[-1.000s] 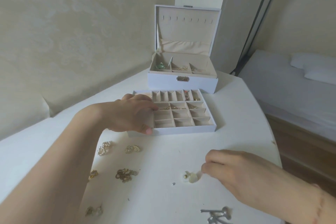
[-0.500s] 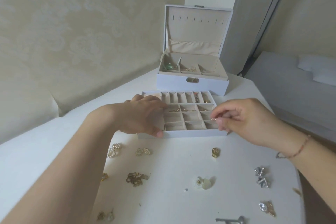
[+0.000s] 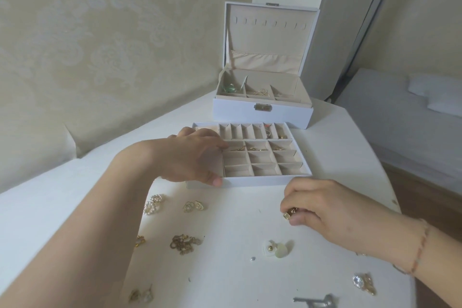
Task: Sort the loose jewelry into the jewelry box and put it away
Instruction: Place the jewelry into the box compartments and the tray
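My right hand [image 3: 322,207] pinches a small gold earring [image 3: 290,214] on the table [image 3: 237,277], fingertips curled round it, just in front of the tray [image 3: 250,184]. My left hand [image 3: 192,157] grips the tray's near left corner, steadying it. The earring looks light, hard and easily dropped; I'd hold its body, not the post. More earrings lie nearby; the box [image 3: 262,114] stands open behind.

One jewelry box [image 3: 262,112]; one divided tray [image 3: 265,180] — six narrow slots, nine square ones visible; two hands — left [image 3: 190,157], right [image 3: 315,205]; roughly eight loose jewelry clusters [image 3: 185,244] on one table [image 3: 225,277]; one key [image 3: 315,301].
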`<state>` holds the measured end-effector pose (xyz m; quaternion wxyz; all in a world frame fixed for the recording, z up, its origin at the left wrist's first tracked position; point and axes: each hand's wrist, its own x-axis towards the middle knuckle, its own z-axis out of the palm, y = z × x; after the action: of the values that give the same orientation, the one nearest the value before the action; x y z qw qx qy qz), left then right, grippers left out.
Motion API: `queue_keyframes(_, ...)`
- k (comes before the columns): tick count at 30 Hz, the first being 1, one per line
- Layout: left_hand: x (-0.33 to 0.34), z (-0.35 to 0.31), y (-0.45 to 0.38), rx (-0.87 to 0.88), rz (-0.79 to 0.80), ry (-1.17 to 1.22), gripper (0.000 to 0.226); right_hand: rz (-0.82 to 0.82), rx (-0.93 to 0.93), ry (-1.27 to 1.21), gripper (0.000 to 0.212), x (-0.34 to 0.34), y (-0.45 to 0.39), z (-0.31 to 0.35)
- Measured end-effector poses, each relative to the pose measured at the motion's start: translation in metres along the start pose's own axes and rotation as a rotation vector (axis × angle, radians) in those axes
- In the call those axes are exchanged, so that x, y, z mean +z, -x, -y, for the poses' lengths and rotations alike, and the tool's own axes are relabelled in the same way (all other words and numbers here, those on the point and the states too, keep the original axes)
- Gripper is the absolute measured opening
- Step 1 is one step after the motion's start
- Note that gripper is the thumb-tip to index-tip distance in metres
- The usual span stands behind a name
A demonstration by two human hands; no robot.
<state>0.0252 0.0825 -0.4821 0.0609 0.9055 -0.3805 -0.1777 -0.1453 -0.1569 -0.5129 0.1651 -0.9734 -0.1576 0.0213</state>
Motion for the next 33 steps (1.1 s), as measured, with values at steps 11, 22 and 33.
queue_keyframes(11,0.000,0.006,-0.002,0.018,0.009,0.045,0.073,0.007,0.018,0.050,0.031,0.001,-0.012,-0.005)
queue_keyframes(22,-0.008,0.038,0.004,-0.052,-0.161,0.232,0.047,-0.194,0.125,-0.280,0.029,-0.029,-0.042,0.017)
queue_keyframes(33,-0.010,0.034,0.002,-0.121,-0.291,0.157,0.048,-0.261,0.286,-0.228,0.011,-0.011,-0.122,0.023)
